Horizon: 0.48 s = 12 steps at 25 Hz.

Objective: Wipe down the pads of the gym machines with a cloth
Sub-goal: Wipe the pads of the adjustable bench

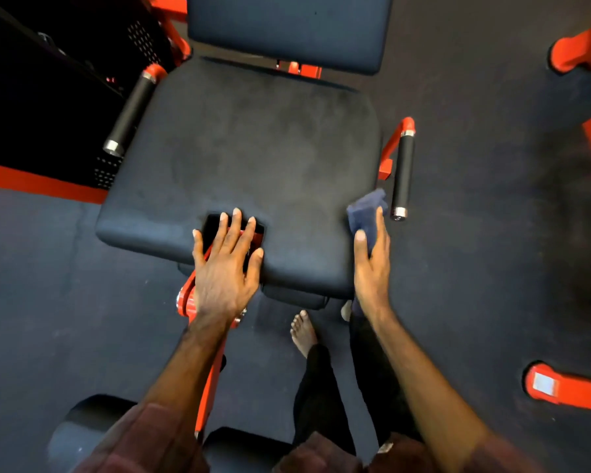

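Two hands | L hand (224, 268) flat on seat pad (246, 148) | R hand (371, 259) grasping cloth (367, 213) at pad edge

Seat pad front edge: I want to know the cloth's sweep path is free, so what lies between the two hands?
In the head view, only bare black seat pad lies between the left hand and the right hand gripping the cloth.

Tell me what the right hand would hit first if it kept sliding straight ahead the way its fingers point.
The right hand, holding the blue cloth at the seat pad's right edge, points up along that edge. First in line looks like the black side handle and its red bracket, though depth is unclear.
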Motion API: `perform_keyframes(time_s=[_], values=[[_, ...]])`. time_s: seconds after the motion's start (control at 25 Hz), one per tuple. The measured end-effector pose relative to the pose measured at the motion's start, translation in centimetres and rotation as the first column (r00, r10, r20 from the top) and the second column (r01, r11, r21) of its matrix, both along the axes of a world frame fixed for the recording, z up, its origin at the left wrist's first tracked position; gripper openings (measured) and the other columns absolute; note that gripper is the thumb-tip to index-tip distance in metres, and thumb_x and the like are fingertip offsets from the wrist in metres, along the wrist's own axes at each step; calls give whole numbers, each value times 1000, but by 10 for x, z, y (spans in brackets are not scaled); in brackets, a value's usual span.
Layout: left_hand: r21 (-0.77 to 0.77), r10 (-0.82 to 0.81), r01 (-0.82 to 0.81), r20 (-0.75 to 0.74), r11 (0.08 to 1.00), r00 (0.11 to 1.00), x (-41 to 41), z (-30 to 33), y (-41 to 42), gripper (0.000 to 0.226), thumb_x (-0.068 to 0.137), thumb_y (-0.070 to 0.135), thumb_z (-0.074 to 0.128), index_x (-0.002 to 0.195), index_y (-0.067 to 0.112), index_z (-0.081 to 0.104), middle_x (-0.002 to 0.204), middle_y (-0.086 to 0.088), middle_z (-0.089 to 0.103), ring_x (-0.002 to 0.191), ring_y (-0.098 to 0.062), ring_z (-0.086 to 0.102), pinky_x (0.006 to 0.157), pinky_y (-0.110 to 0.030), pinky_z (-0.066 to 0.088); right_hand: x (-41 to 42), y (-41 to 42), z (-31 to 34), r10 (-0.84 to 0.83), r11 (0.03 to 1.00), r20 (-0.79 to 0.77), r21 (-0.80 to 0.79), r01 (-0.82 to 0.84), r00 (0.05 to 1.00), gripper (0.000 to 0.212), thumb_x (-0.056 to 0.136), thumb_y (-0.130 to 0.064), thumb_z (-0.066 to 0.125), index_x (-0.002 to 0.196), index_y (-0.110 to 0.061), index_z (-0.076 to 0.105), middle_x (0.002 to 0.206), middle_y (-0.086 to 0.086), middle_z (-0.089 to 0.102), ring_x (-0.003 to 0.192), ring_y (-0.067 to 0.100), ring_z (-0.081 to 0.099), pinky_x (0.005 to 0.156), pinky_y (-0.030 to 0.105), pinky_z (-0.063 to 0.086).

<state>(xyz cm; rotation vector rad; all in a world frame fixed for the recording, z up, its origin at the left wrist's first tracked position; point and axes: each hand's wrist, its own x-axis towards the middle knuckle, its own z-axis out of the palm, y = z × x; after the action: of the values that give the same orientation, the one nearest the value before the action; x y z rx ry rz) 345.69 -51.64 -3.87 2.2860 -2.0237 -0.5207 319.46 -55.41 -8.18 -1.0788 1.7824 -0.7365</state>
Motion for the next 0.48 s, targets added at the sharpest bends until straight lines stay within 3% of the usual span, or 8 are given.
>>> perform_keyframes(time_s=[0.08,0.16,0.24,0.32,0.48], values=[[-6,2,-2,2,1000,1000,1,-2,0,57,111,41,44,165,31,32,176,6,14,163,-11,3,129,-62,4,0,59,10,115,987,-57,-107,-121,992,60,112,-39,45,167,-33,21,176,-11,11,162,12,12,128,61,14],[-20,12,-12,13,1000,1000,1,-3,0,56,111,39,44,165,31,32,176,6,14,163,-11,4,129,-62,5,-7,94,14,351,913,-247,-125,-389,903,64,109,-36,47,168,-27,23,177,4,3,163,34,5,124,69,19],[-29,5,-4,17,1000,1000,2,-4,1,55,111,37,43,165,31,32,176,7,14,163,-11,5,128,-63,7,-20,100,11,547,760,-469,-69,-646,694,67,104,-31,49,166,-28,28,176,12,2,159,52,-1,116,77,25],[-31,0,1,24,1000,1000,1,-5,0,54,111,34,42,165,31,32,176,8,14,163,-11,5,129,-62,7,-28,93,11,606,602,-631,-34,-798,485,73,94,-24,49,165,-30,33,176,11,9,153,64,-3,113,82,23],[-51,12,-11,20,999,1000,0,-5,0,55,110,31,37,165,30,32,176,8,17,163,-12,9,128,-62,9,-5,66,21,601,272,-789,48,-961,130,85,92,-25,56,168,-34,19,178,0,2,156,58,0,117,81,15]])
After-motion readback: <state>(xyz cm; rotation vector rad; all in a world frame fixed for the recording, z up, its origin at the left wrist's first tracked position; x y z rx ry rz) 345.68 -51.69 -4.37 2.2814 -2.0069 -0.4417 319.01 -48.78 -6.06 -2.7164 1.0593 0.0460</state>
